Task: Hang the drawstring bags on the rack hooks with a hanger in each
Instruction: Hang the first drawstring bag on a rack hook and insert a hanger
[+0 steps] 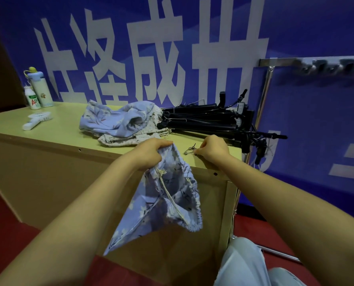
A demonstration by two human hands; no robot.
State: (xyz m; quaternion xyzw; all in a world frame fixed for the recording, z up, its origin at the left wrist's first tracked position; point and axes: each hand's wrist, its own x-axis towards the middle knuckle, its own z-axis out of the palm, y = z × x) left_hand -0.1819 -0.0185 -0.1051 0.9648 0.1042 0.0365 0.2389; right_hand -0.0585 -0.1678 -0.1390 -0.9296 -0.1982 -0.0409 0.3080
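My left hand (149, 153) grips the rim of a blue floral drawstring bag (163, 201), which hangs down in front of the cabinet with its cream cord loose. My right hand (213, 150) pinches a small metal clip (189, 150) lying on the cabinet top near the front edge. Further back lies a heap of blue and cream drawstring bags (120, 122). Beside the heap is a pile of black hangers (211, 120) with wire hooks. The metal rack (264, 96) stands at the right, its row of hooks (326, 66) blurred along the top bar.
The pale wooden cabinet (48, 129) carries a blue-capped flask (40, 89), a small white drink bottle (32, 100) and a white brush (36, 120) at its far left. A blue banner with white characters stands behind. Red floor lies below.
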